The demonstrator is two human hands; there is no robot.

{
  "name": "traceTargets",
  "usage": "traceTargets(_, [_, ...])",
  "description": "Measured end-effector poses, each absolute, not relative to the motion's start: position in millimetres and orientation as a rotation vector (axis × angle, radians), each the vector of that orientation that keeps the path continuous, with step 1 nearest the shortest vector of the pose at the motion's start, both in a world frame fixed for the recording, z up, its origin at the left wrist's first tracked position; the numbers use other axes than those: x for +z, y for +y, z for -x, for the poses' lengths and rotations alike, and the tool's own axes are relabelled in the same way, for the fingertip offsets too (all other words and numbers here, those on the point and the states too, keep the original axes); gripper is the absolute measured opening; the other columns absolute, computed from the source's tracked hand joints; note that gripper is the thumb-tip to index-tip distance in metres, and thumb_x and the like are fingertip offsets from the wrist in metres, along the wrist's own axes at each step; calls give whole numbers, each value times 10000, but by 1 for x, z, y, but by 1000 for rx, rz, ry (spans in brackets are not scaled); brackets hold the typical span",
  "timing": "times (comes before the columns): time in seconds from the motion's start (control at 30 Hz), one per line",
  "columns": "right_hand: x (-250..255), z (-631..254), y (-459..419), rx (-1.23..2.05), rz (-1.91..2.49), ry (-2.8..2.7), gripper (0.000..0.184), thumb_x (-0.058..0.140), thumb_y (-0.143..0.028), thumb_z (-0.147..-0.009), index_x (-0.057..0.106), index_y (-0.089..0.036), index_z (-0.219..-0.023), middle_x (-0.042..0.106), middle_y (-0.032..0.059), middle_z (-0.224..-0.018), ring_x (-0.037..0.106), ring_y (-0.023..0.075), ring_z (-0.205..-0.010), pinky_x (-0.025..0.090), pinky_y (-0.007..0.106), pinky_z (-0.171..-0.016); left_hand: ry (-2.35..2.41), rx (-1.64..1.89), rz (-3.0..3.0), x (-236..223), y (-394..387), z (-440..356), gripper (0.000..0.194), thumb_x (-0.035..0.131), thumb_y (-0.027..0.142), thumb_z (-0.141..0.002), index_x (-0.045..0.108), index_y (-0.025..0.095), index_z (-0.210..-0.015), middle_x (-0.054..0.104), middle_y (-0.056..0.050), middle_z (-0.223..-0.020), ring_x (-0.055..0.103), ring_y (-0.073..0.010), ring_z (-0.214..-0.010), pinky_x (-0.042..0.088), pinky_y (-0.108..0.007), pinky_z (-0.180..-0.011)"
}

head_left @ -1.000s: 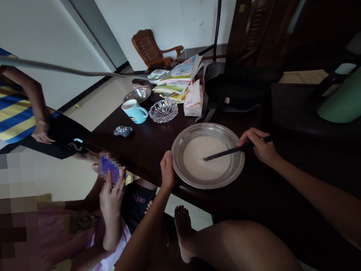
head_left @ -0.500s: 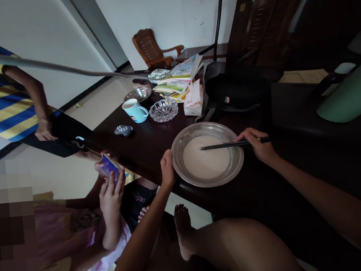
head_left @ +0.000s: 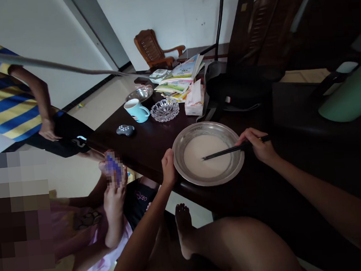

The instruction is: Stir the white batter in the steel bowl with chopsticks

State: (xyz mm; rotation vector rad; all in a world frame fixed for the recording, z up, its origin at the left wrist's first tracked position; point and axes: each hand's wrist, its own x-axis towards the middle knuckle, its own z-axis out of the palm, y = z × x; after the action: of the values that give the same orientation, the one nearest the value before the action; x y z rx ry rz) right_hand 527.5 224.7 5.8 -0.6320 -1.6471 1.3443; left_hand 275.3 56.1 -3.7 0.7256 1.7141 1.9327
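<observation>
A wide metal bowl (head_left: pixel 179 169) stands near the front edge of the dark table, holding a milky off-white liquid (head_left: pixel 200 146). My left hand (head_left: pixel 168 167) is closed on the bowl's left rim; its fingertips under and behind the rim are partly hidden. Dark chopsticks (head_left: pixel 223 152) are gripped in my right hand (head_left: pixel 257 143), over the bowl's right rim. They slant down to the left, and their tips touch the liquid near the middle.
Behind the bowl on the table (head_left: pixel 105 138) are a game controller (head_left: pixel 125 130), a light blue mug (head_left: pixel 136 110), a glass dish (head_left: pixel 165 110), a tissue pack (head_left: pixel 194 100), books (head_left: pixel 181 74) and a black bag (head_left: pixel 236 92). A green bottle (head_left: pixel 347 95) stands right. Two people are at the left.
The chopstick tips have swung toward me in the liquid, so the chopsticks now slant more. My left hand stays on the bowl's rim. The view has shifted slightly.
</observation>
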Motion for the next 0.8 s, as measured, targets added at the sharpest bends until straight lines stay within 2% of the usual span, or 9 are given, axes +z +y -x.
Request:
traceTargets(0.1, [5,-527,224,1247,644,-1723,368,577,-550,-856,704,-242,-699,712,30,-708,660,211,-707,520,359,-701,1734,1935,-713,-1,56,-277,461,625,506,-805,370,192,-583,313,49,-609,305,-99,-580,334,-206,-545])
traceTargets(0.27, [6,-528,224,1324,634,-1656,352,569,-535,-868,690,-250,-700,683,16,-641,644,201,-631,508,347,-634,1732,1930,-757,-3,56,-275,456,606,526,-815,389,189,-597,334,44,-620,313,-101,-597,334,-206,-554])
traceTargets(0.43, [6,-528,224,1233,656,-1717,363,575,-535,-865,704,-245,-688,710,25,-707,660,207,-714,516,355,-710,1739,1934,-766,-7,56,-273,457,594,523,-824,375,191,-598,320,47,-620,306,-101,-592,323,-204,-549])
traceTargets(0.57, [4,-528,226,1341,652,-1646,359,577,-546,-858,690,-241,-706,694,16,-638,651,201,-620,521,347,-625,1735,1928,-728,-6,56,-274,463,607,510,-817,357,194,-589,308,50,-617,303,-100,-582,316,-207,-540])
traceTargets(0.7, [4,-528,227,1252,656,-1703,343,591,-529,-855,702,-242,-704,720,27,-712,670,213,-717,529,367,-713,1722,1937,-726,-4,56,-275,459,610,505,-817,362,194,-589,309,49,-619,304,-101,-584,317,-209,-540])
traceTargets(0.8, [5,-527,226,1295,676,-1618,356,583,-544,-854,687,-241,-698,701,23,-649,658,206,-643,525,359,-654,1726,1937,-722,-4,57,-274,464,613,500,-817,353,195,-582,300,47,-616,298,-102,-581,314,-210,-536])
